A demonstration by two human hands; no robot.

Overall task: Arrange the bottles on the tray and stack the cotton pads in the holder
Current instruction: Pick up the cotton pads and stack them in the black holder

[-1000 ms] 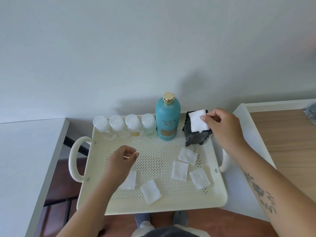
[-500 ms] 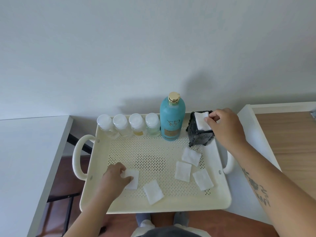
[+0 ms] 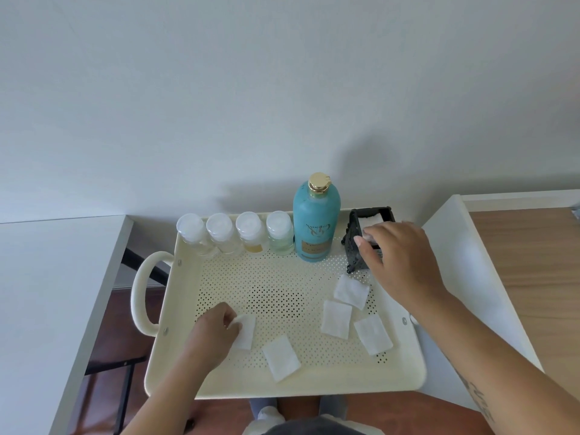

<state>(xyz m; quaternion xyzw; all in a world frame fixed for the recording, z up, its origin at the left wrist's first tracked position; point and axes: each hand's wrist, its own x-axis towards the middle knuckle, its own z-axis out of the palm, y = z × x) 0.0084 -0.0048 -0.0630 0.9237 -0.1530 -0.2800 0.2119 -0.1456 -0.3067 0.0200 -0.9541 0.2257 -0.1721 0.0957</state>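
**Left hand on a pad at the tray front, right hand at the pad holder**

Nearest the camera: the front rim of the cream tray, perforated floor, one loop handle on its left side.

Left hand rests low on the tray floor at front left, fingers curled. Fingertips pinch the left edge of a white cotton pad; the pad lies flat on the floor, not lifted as far as can be seen.

Just right of that grip and slightly nearer the front rim: a second pad, lying loose, turned at an angle.

Further right, three more loose pads in a cluster, below the right wrist: one near the front right, one to its left, one behind those two. The last sits just in front of the holder's foot. All three lie flat; whether their edges touch cannot be told.

Right hand reaches over the back right corner of the tray, back of hand up, fingers bent over the front wall of the black holder. Whether it grips the wall or a pad cannot be told. White pad material shows inside the holder's open top, just behind the fingertips.

Left of the holder, just beside it: a tall teal bottle with gold cap, upright.

Left of that, along the back rim, four small clear bottles with white caps, upright in a close row: pale green contents, yellow contents, then two clear ones and.
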